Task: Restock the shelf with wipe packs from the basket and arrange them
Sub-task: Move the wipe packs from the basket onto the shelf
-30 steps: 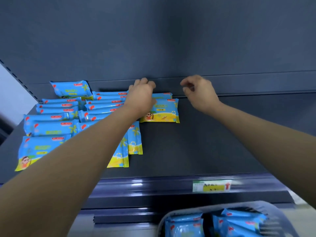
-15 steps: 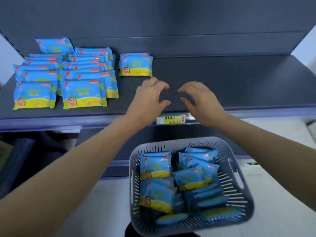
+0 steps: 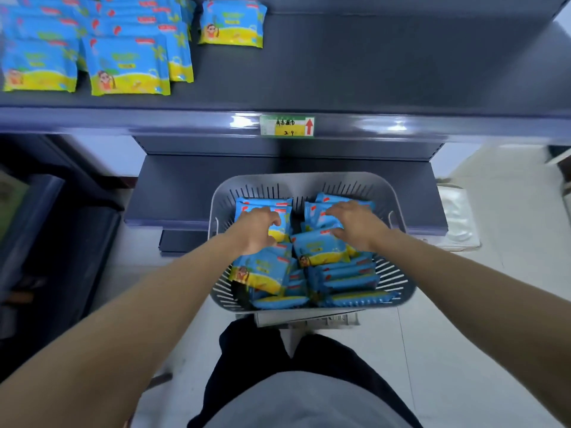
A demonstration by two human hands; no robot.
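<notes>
Shelf edge [image 3: 154,122], price label [image 3: 287,125] attached, possibly overhangs basket [image 3: 309,180] of wipe packs [image 3: 349,281].

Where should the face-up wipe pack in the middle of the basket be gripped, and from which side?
Probably from above: the wipe pack lies face up on top of the pile in the basket, its left and lower edges free. Pinch across its body, thumb on one long edge and fingers on the other, not the sealed ends. The right hand hovers over its upper right corner.

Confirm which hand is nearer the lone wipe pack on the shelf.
Left. Both are in the basket below the lone wipe pack; left hand almost straight below it, right hand farther right.
</notes>
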